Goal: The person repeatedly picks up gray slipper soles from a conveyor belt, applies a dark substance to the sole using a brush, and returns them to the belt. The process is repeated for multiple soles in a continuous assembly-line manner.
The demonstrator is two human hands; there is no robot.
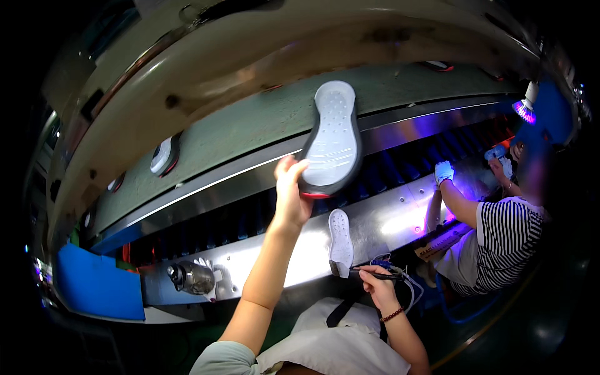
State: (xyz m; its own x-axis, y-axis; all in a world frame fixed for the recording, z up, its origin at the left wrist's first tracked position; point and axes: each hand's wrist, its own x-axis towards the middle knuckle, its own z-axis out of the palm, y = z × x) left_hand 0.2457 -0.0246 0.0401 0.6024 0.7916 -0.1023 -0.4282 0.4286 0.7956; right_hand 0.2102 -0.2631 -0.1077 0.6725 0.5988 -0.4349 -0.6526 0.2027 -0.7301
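Fingers (pixel 292 167) of left hand (pixel 290 194) grasp one shoe sole (pixel 331 140), raised over the conveyor (pixel 250 125).
Right hand (pixel 375 282) clenched around one brush (pixel 359 270); second sole (pixel 341 236) lies on steel ledge (pixel 400 215) just beside it.

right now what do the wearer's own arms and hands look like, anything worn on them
Both hands are bare, with no gloves. The left hand has a bare forearm up to a short pale grey-green sleeve at the shoulder. The right hand has a dark red beaded bracelet at the wrist. No watch or rings are visible.
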